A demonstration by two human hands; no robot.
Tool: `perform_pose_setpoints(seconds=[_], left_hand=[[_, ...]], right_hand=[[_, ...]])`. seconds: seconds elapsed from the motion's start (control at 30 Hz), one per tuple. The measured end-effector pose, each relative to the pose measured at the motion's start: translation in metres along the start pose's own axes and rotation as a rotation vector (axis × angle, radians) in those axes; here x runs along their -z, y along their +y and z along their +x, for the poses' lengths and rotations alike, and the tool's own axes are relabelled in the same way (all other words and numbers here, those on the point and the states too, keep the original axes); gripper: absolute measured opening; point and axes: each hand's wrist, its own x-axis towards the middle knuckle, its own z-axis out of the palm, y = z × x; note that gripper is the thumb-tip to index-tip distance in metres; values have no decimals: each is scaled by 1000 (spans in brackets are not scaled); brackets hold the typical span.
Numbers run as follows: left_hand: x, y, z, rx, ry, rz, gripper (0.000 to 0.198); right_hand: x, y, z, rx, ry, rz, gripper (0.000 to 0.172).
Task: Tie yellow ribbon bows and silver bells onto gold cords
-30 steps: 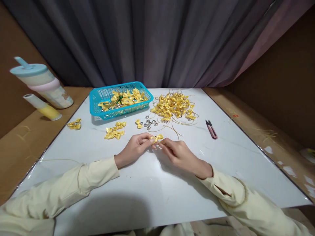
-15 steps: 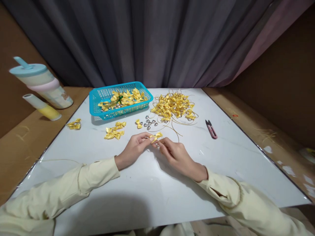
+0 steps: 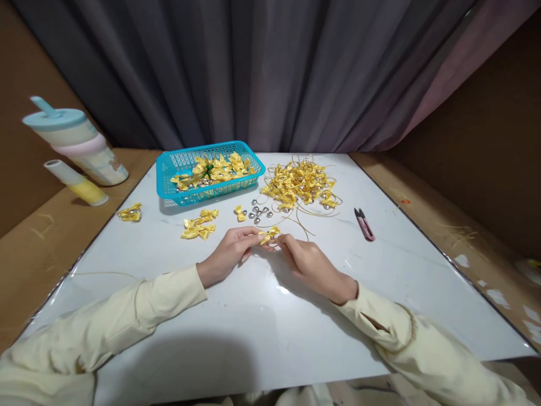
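A small yellow satin bow (image 3: 274, 230) is pinched between the thumb and fingers of my left hand (image 3: 234, 248). My right hand (image 3: 310, 264) is closed at the bow's right side, thumb and forefinger pressed together; what lies between those fingertips is too small to tell. A bit of silver shows under the bow, close to the right fingertips. Just beyond my hands, several silver heart-shaped beads (image 3: 257, 211) lie loose on the white table (image 3: 253, 338), with a single yellow bow (image 3: 240, 213) beside them. More yellow bows (image 3: 198, 228) rest to the left.
A blue basket (image 3: 169, 194) of bows stands at the back; a heap of corded bows (image 3: 300, 183) lies right of it. Pink thread snips (image 3: 364, 224) are at the right. A tumbler (image 3: 91, 146) and a yellow thread spool (image 3: 80, 183) stand far left.
My right fingertips have risen to the bow's right edge. The silver piece that hung below the bow now sits closer under it. The whole view has shifted slightly.
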Motion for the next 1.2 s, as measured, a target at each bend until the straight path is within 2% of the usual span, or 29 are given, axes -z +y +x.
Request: perform_pose_setpoints(seconds=[0.3,1.2], left_hand=[[-4,3,-2,-30,4,21,25],[-5,3,-5,-21,-1,24,24]], right_hand=[[3,-4,-1,-87,-39,96,17],[3,-4,-2,-64,-53,113,19]])
